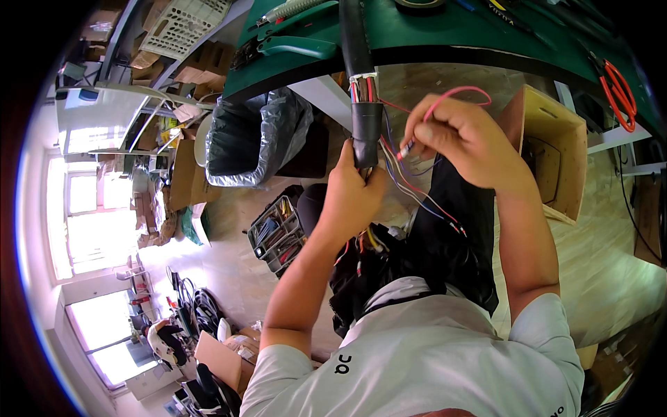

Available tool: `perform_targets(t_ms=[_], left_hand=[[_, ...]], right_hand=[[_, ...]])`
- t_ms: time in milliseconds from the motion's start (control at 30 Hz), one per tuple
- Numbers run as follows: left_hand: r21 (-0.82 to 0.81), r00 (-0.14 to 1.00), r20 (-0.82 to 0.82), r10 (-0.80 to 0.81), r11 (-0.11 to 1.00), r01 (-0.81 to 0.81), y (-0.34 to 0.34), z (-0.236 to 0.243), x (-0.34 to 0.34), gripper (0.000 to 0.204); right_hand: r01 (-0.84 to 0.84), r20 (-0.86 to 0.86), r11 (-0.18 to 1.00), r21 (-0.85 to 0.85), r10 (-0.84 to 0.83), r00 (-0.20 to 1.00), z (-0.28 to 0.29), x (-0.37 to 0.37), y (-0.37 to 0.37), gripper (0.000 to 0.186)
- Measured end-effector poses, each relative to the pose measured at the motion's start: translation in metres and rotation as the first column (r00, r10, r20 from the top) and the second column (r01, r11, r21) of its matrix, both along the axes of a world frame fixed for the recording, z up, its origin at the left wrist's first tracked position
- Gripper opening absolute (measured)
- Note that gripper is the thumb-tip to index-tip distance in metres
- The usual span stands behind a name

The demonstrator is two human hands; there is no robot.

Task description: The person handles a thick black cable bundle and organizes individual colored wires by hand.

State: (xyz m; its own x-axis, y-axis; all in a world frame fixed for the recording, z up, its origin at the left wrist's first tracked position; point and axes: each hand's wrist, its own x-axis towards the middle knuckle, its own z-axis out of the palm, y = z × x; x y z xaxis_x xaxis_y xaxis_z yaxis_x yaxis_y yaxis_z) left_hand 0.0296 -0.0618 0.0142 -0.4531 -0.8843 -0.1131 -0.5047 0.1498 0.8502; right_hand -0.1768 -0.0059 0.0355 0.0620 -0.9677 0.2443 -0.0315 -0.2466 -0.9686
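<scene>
A thick black cable [355, 38] comes over the table's front edge toward me, its cut jacket showing several coloured wires [363, 89]. Below that cut, a black sleeve [367, 125] surrounds the wire bundle. My left hand [356, 191] is closed around the sleeve's lower end. Just to the right, my right hand [469, 139] pinches a pink-red wire, whose loop [479, 89] rises behind the fingers. Loose thin wires [424, 196] in red, white and blue hang between the hands, with bare-looking tips over my dark trousers.
On the green table [431, 31] lie a green-handled tool [299, 47] and red-handled scissors [617, 94]. A lined bin [240, 142] stands below left, a wooden box [556, 132] below right. A tool tray [278, 233] sits on the floor near my leg.
</scene>
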Motion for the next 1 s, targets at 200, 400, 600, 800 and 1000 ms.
perform_targets(t_ms=[200,400,600,800,1000], left_hand=[[0.381,0.978,-0.207,-0.005,0.921,0.085,-0.006,0.073,0.017,0.025],[0.41,0.979,-0.202,-0.023,0.906,0.106,-0.019,0.063,0.033,0.024],[0.451,0.961,-0.274,-0.023,0.88,0.15,-0.021,0.056,0.036,0.023],[0.449,0.955,-0.294,-0.039,0.877,0.174,-0.023,0.051,0.036,0.025],[0.298,0.925,-0.362,-0.119,0.925,0.236,-0.025,0.053,0.034,0.049]], right_hand=[[0.246,0.453,0.966,0.076,-0.253,0.855,-0.001,0.022,-0.029,0.021],[0.339,0.601,0.94,0.037,-0.292,0.744,0.005,0.042,-0.062,0.019],[0.571,0.115,0.785,-0.242,-0.561,0.82,0.002,0.042,-0.04,0.018],[0.474,0.313,0.859,-0.194,-0.404,0.86,0.003,0.02,-0.059,0.021],[0.312,0.428,0.943,0.12,-0.332,0.841,0.011,0.029,-0.074,0.022]])
